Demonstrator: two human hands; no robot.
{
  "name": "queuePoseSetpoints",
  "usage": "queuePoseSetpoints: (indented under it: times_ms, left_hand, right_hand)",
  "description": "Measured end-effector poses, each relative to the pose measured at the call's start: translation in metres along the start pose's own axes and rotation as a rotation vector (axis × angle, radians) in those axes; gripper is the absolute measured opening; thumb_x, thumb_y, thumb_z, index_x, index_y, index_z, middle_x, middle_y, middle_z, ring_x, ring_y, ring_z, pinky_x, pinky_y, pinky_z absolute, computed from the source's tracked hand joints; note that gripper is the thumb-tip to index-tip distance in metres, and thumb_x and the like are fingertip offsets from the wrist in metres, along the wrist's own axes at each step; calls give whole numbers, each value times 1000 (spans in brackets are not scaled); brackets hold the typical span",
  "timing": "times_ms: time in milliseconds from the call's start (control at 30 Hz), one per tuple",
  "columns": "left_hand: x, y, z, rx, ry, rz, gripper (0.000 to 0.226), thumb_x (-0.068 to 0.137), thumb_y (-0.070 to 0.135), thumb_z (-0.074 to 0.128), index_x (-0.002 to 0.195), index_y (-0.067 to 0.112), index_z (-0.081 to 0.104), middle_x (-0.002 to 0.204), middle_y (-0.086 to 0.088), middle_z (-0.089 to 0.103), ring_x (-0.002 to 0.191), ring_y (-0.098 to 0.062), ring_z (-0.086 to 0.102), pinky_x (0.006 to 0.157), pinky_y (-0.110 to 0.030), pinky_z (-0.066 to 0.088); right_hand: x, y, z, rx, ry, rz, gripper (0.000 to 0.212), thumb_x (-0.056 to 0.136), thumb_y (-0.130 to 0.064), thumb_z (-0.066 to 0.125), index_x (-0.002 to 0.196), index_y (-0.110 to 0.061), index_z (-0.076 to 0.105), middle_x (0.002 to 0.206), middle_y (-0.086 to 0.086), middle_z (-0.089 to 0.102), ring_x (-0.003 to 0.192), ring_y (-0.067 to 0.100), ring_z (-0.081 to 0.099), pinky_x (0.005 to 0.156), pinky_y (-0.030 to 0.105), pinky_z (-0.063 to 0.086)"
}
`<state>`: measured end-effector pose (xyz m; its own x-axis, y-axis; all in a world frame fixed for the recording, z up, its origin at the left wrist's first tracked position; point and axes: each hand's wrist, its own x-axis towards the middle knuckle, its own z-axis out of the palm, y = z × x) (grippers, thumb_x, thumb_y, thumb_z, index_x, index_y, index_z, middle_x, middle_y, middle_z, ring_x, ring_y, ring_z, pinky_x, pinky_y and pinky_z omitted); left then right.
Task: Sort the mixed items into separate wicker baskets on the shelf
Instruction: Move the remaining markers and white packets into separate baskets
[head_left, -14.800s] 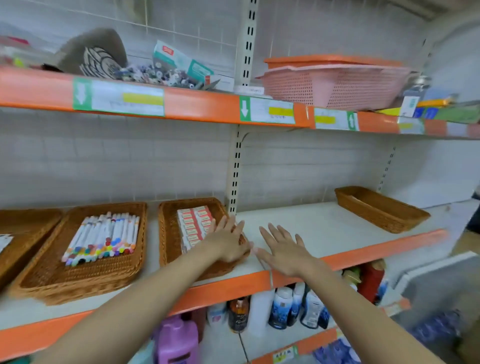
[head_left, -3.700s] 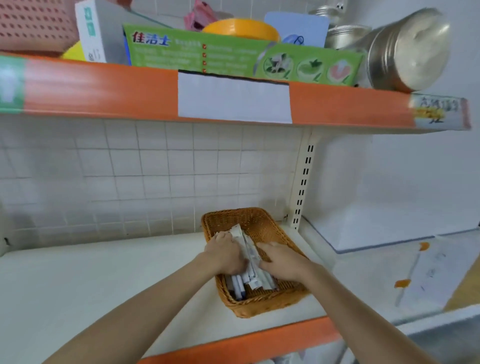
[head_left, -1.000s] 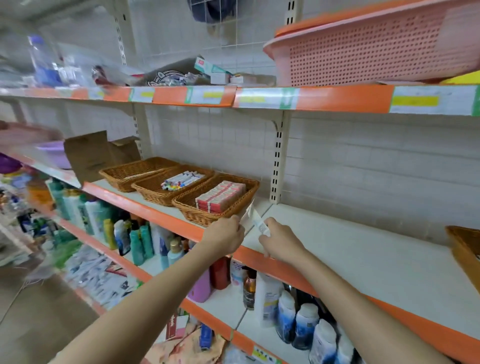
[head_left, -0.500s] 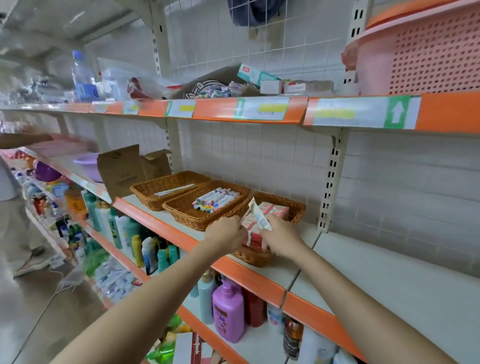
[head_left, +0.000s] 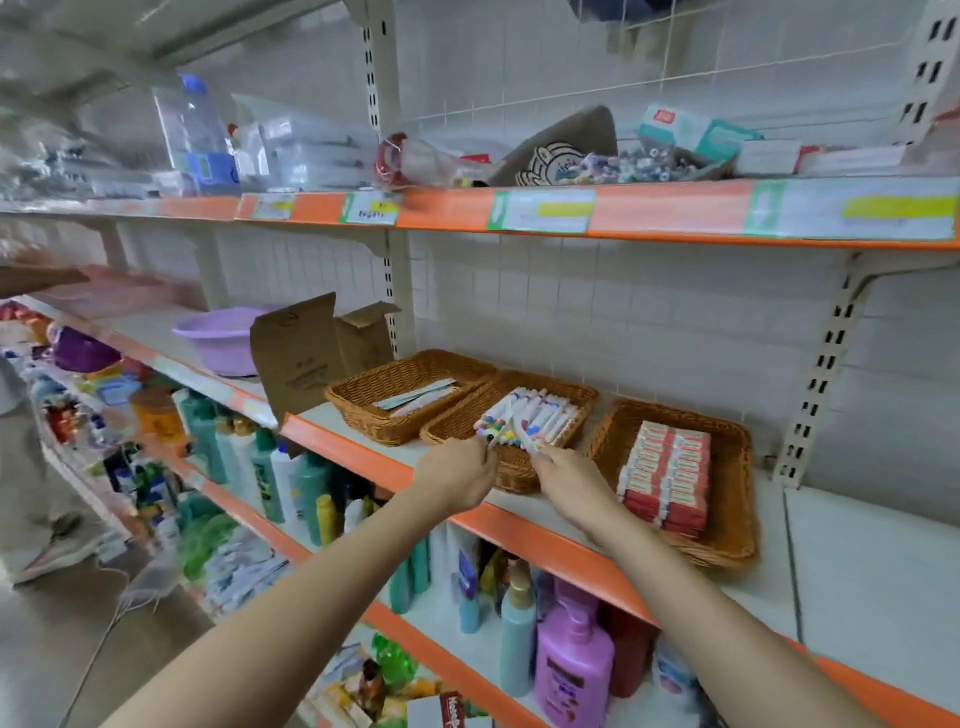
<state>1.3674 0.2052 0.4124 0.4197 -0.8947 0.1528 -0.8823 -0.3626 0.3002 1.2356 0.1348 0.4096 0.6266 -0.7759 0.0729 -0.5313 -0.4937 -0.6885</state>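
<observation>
- Head view: three wicker baskets stand side by side on the shelf (head_left: 857, 587); the left basket (head_left: 395, 384) holds flat strips, the middle basket (head_left: 467, 421) holds markers (head_left: 540, 413) lying with their long axes running from near-left to far-right, coloured caps toward the shelf edge; the right basket (head_left: 737, 467) holds red and white boxes (head_left: 667, 475) in rows.
- Both arms reach forward; the left hand (head_left: 457, 480) and right hand (head_left: 566, 480) are curled at the middle basket's near rim, each pinching a thin white packet (head_left: 522, 436) that slants up over the markers.
- Half a second ago the hands held it before the box basket; they are now further left.
</observation>
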Motion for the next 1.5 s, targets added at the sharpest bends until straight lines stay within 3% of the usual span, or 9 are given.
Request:
queuePoseSetpoints:
  times_ms: [100,333,533,800,1000,1100,1233,1333,1500]
  left_hand:
    - [6,-32,-7,-1,-19,13,33,103,32,29,87,10,48,100,-17,64,94,-36,60,72,-37,43]
    - [37,-87,-17,-56,0,47,39,103,26,24,86,4,51,92,-17,58,92,-37,57,73,-39,44]
    - [87,-120,-20,-49,79,-21,30,99,35,34,89,10,49,79,-7,54,77,-29,52,63,-33,35]
    - [153,-149,-26,36,82,-49,28,96,39,40,85,14,45,74,-3,52,71,-25,53,56,-31,38]
    - [194,-166,-25,94,34,-17,30,96,42,43,84,15,49,75,-1,54,70,-21,53,58,-32,42]
    - [218,-182,-26,71,17,-13,36,96,42,43,77,13,53,70,-3,55,65,-20,54,59,-33,46]
    - [249,-209,-23,70,-41,5,41,97,38,43,66,12,48,65,-4,49,61,-19,48,55,-27,38]
    - [266,-221,-15,102,-120,59,46,96,40,44,58,14,43,59,-2,44,57,-18,45,54,-27,37]
    - [286,-231,-5,164,-185,164,46,95,41,47,59,14,42,66,-8,53,67,-24,54,56,-28,38]
  right_hand:
    - [12,-19,22,-16,-4,0,40,105,-25,29,86,-5,58,89,12,59,96,29,56,72,33,34]
    - [57,-53,53,-83,40,-9,43,105,-24,27,66,-13,40,64,1,41,71,22,44,66,32,29]
    - [115,-61,65,-51,35,-11,24,101,-30,37,103,-17,57,84,1,57,80,21,53,57,25,33]
    - [189,-65,73,-45,38,-27,32,93,-30,54,122,-17,52,109,5,64,95,22,61,78,33,48]
    - [220,-64,79,-83,31,-18,28,94,-23,52,118,-11,56,106,8,65,84,23,62,62,28,47]
    - [233,-65,81,-115,30,12,27,95,-23,50,115,-8,60,90,6,64,57,13,52,39,16,40]
    - [248,-68,85,-153,36,89,22,95,-25,51,99,-7,63,72,2,56,49,10,46,31,16,35]
    - [261,-75,94,-261,62,126,22,92,-25,53,76,-10,55,69,2,54,56,15,48,42,22,32]
    - [284,-95,117,-401,66,133,20,90,-25,53,104,-11,56,94,9,60,86,29,61,54,28,37]
